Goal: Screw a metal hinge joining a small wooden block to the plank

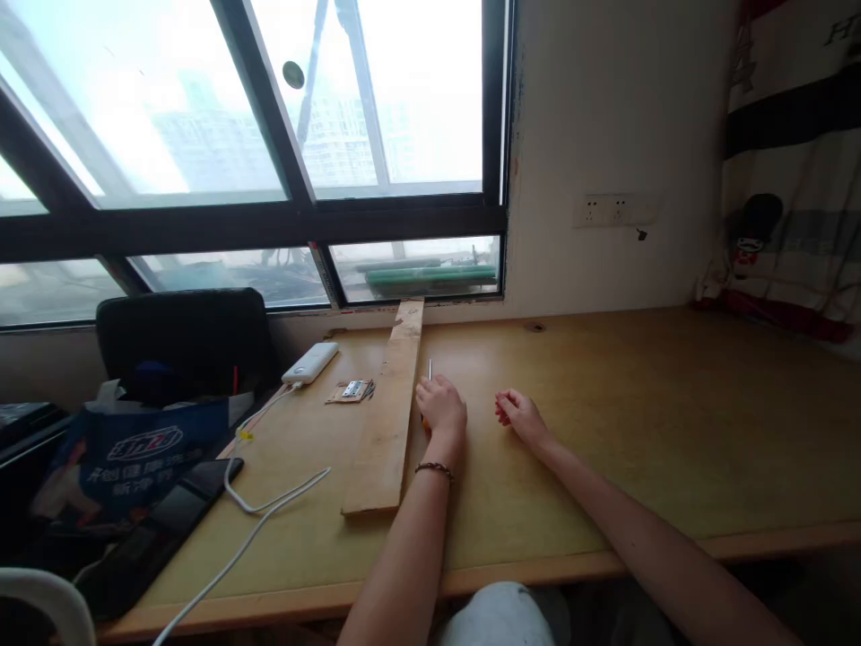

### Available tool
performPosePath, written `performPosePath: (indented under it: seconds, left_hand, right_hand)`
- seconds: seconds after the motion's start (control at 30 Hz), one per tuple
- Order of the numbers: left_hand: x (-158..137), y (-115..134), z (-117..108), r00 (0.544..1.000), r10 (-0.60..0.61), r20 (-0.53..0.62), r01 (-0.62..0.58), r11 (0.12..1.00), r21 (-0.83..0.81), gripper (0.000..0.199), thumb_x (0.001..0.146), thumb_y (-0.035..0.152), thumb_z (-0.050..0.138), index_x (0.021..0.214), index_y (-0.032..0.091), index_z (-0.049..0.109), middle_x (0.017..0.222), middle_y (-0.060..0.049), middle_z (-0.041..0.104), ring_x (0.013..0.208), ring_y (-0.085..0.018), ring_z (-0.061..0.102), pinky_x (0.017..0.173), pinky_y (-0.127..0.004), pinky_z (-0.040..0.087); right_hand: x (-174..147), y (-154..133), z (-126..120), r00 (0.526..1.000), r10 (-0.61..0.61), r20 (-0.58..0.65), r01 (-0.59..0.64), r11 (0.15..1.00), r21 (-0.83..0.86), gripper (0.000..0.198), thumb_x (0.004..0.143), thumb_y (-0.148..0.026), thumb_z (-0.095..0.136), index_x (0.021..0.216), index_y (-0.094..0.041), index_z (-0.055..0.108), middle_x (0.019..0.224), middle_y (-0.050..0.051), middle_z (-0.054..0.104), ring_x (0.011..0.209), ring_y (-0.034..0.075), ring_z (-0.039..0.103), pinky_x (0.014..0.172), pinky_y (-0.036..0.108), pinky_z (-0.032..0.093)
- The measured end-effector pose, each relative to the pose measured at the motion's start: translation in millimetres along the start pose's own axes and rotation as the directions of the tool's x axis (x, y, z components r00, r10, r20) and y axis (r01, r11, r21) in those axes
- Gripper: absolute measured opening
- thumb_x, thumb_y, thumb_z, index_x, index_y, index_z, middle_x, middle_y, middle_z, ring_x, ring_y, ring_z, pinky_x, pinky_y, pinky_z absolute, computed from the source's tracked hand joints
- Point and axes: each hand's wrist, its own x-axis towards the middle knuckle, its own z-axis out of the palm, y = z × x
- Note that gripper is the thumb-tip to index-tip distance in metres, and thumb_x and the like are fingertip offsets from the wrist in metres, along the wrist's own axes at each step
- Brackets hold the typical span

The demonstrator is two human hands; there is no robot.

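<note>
On the worktop, one screwdriver is enclosed in the closed grip of the left hand just beside one wooden plank, while the right hand is rested nearby, loosely curled and empty.

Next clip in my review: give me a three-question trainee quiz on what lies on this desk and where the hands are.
1. True or false: the wooden plank lies flat on the desk, one end near the window.
2. Which hand is closed around a thin tool with a metal tip?
A. left hand
B. right hand
C. neither
3. Fill in: the white power bank lies to the ______ of the plank, as the camera sees it.

Key
1. True.
2. A; the shaft pokes up beside the plank, and the right hand rests loosely curled on the desk with nothing visible in its grip.
3. Left; small metal hinges lie between them.
</note>
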Motion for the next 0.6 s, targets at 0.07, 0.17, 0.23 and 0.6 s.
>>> performPosePath:
  seconds: [0.07,0.17,0.23,0.6]
  left_hand:
    - [2.0,-5.2,9.1,0.995,-0.087,0.042,0.083,0.993,0.089,0.031,0.078,0.012,0.037,0.105,0.004,0.050,0.099,-0.022,0.052,0.089,-0.025,0.051,0.072,-0.034,0.039]
    - [4.1,-10.7,17.1,0.987,-0.132,0.094,0.120,0.986,0.118,0.033,0.080,0.007,0.029,0.105,0.003,0.050,0.091,-0.022,0.055,0.084,-0.026,0.054,0.063,-0.031,0.040]
    - [5.9,-13.5,16.5,0.986,-0.128,0.108,0.119,0.989,0.083,0.032,0.080,0.005,0.028,0.102,0.003,0.051,0.088,-0.021,0.056,0.084,-0.026,0.055,0.062,-0.030,0.040]
    - [-21.2,39.5,13.5,0.952,0.097,0.290,0.214,0.466,-0.859,0.021,0.079,0.020,0.044,0.096,0.012,0.053,0.087,-0.011,0.063,0.078,-0.016,0.058,0.068,-0.025,0.042]
  right_hand:
    - [0.1,0.9,-0.1,1.000,-0.019,0.002,0.019,1.000,-0.010,0.036,0.071,-0.052,0.049,0.068,-0.016,0.051,0.058,-0.001,0.054,0.047,0.009,0.049,0.047,0.022,0.040]
    - [-0.4,0.1,-1.0,0.999,-0.039,-0.002,0.039,0.999,-0.032,0.033,0.071,-0.050,0.050,0.067,-0.017,0.051,0.058,-0.001,0.055,0.048,0.010,0.050,0.049,0.024,0.041]
    - [-0.5,-0.3,-1.9,0.999,-0.048,-0.010,0.047,0.998,-0.052,0.031,0.070,-0.048,0.052,0.067,-0.017,0.051,0.057,0.000,0.056,0.048,0.011,0.051,0.049,0.025,0.042]
    - [6.3,2.0,-2.6,0.992,0.126,0.022,-0.128,0.974,0.188,0.038,0.065,-0.050,0.056,0.086,-0.018,0.056,0.079,0.004,0.062,0.063,0.014,0.057,0.051,0.024,0.044]
